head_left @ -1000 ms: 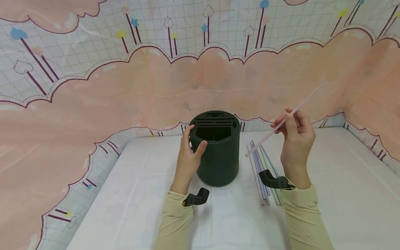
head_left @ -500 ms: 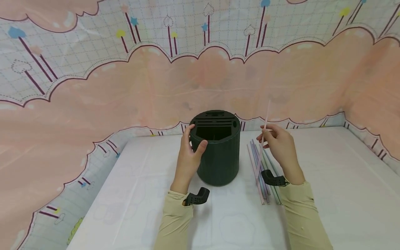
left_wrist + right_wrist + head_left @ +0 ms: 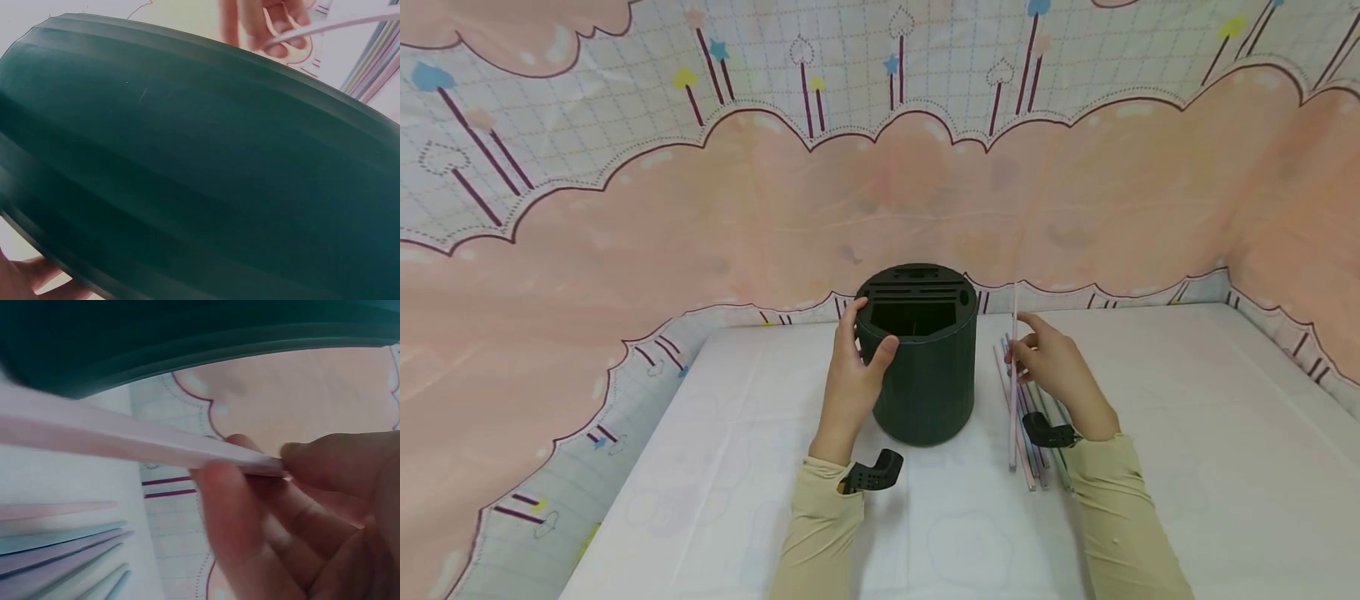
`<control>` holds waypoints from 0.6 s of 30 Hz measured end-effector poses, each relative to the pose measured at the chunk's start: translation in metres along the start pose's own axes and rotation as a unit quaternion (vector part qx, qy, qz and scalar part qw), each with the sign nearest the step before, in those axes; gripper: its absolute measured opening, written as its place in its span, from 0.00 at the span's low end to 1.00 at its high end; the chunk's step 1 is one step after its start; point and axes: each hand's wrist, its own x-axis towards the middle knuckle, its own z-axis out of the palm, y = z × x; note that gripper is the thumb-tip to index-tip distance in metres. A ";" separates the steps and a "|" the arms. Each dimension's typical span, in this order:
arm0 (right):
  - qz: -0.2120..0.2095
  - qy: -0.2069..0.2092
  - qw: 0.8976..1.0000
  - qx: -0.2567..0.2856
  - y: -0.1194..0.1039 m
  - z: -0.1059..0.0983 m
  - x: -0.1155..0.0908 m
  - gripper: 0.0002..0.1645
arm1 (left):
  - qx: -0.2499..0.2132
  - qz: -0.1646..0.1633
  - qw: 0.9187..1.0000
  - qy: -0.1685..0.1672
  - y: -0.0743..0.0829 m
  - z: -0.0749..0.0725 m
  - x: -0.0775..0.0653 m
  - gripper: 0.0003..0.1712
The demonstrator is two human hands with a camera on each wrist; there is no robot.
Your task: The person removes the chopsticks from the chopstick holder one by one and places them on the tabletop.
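A dark green cylindrical holder (image 3: 925, 383) stands upright, its black top cut with long slots and a larger opening. My left hand (image 3: 852, 375) grips its left side near the rim, thumb at the front; part of this hand (image 3: 40, 278) shows in the left wrist view. To the holder's right, my right hand (image 3: 1052, 362) pinches a pale pink chopstick (image 3: 1013, 417), held near upright with its thicker end down. The right wrist view shows fingertips against that chopstick (image 3: 137, 440). Behind and below it lies a bundle of pastel chopsticks (image 3: 1043, 479).
A white cloth covers the table (image 3: 722, 500). Behind it hangs a peach and white printed backdrop (image 3: 700, 208), which also rises along the left and right sides. Beneath my right hand, the loose chopsticks (image 3: 62, 550) include pink, blue, purple and green ones.
My right hand has moved left and down toward the holder, and the pink chopstick has swung from a slant to nearly upright. The left hand and the holder have stayed in place.
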 end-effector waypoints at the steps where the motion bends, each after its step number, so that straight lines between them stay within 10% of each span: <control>1: 0.003 -0.010 1.000 -0.007 0.001 0.001 0.001 0.33 | 0.000 0.001 1.000 0.000 0.000 0.000 0.000 0.39; 18: 0.044 -0.109 0.992 -0.055 0.017 0.023 0.005 0.39 | 0.008 0.000 1.000 0.002 0.001 -0.001 -0.002 0.38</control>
